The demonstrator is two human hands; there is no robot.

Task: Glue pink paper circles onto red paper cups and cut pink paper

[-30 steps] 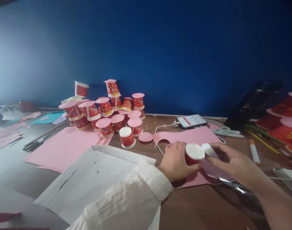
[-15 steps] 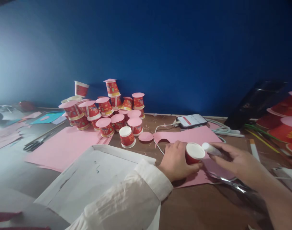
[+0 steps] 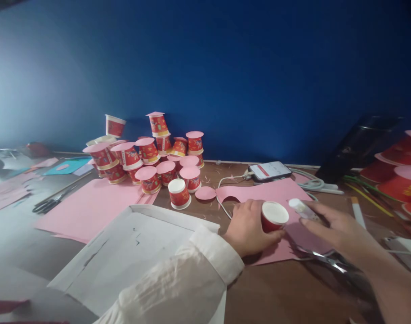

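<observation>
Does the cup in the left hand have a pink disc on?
No: the cup in the left hand shows a bare white top. One pink disc lies beyond it.

No text is legible: lines on the flat, black-edged smartphone (image 3: 270,170) and yellow print on the far-right red tapered paper cup (image 3: 399,186) are blurred.

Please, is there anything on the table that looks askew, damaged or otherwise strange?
Yes. High at the back left, one red cup leans, wide rim up, while most nearby cups stand rim down under pink discs. The white sheet has dark marks, perhaps tears.
</observation>
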